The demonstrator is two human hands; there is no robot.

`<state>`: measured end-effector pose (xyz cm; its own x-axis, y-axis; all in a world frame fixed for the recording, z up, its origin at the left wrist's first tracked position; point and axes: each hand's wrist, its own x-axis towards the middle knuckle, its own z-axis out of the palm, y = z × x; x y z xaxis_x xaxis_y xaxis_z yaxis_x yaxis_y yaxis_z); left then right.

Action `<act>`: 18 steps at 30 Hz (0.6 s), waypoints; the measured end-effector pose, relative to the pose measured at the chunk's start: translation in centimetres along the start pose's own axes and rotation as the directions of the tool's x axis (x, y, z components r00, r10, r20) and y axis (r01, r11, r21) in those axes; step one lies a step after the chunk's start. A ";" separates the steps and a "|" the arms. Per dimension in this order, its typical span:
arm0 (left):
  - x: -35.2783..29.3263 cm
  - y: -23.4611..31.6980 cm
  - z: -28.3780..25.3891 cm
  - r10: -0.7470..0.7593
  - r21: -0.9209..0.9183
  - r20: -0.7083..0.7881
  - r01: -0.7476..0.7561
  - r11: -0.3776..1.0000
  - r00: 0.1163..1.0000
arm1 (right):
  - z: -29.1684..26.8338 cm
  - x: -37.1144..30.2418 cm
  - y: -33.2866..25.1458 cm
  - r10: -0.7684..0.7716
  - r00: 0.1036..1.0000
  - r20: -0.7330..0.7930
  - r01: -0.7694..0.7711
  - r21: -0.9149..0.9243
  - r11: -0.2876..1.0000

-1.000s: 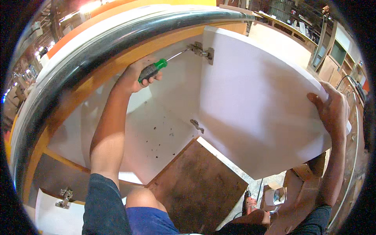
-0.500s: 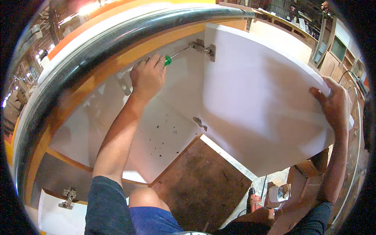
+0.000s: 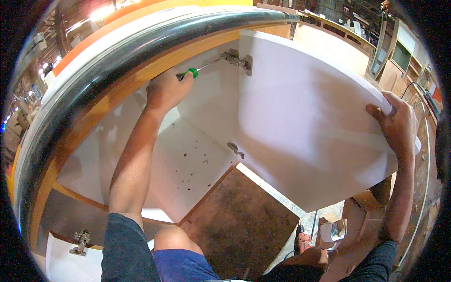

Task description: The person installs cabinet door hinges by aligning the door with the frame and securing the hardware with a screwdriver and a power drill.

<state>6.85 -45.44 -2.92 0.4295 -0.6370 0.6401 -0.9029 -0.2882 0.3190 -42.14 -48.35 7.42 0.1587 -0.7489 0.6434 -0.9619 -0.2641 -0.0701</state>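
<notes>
My left hand (image 3: 168, 89) is closed round the handle of a screwdriver with a green and dark handle (image 3: 191, 74). The shaft runs up to the right, its tip at the upper metal hinge (image 3: 231, 57) inside a white cabinet (image 3: 206, 101). That hinge joins the cabinet wall to a white door (image 3: 300, 117) standing swung out to the right. My right hand (image 3: 398, 117) grips the door's far right edge, thumb on the inner face and fingers behind. A lower hinge (image 3: 235, 150) sits near the door's bottom corner.
Dark crumbs lie on the cabinet floor (image 3: 188, 164). A black rounded trim (image 3: 94, 75) curves along the top. At lower left, another hinge (image 3: 80, 242) sits on a white panel (image 3: 70, 263). A red power drill (image 3: 303, 238) and small open carton (image 3: 332, 229) stand at lower right.
My left hand has shifted slightly left and down and turned on the screwdriver, showing more of its handle. The tip stays at the upper hinge; my right hand still grips the door.
</notes>
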 end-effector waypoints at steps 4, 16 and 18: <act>-1.1 0.2 -0.7 0.246 0.039 -0.167 -0.243 0.969 0.955 | -0.1 -0.3 0.1 0.011 1.000 0.000 -0.011 0.025 1.000; -0.1 0.9 -1.0 -0.123 -0.464 0.462 0.358 0.810 0.879 | 0.1 -0.1 0.2 0.018 1.000 0.002 -0.018 -0.042 0.999; 0.2 0.7 -0.8 -0.104 -0.482 0.578 0.442 0.757 0.809 | 0.4 0.2 0.9 0.007 1.000 0.002 -0.007 -0.055 0.998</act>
<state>6.29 -45.20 -2.04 0.4310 -0.8987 0.0806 -0.4848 -0.1553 0.8607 -42.91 -49.01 7.15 0.1528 -0.7520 0.6413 -0.9738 -0.2252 -0.0320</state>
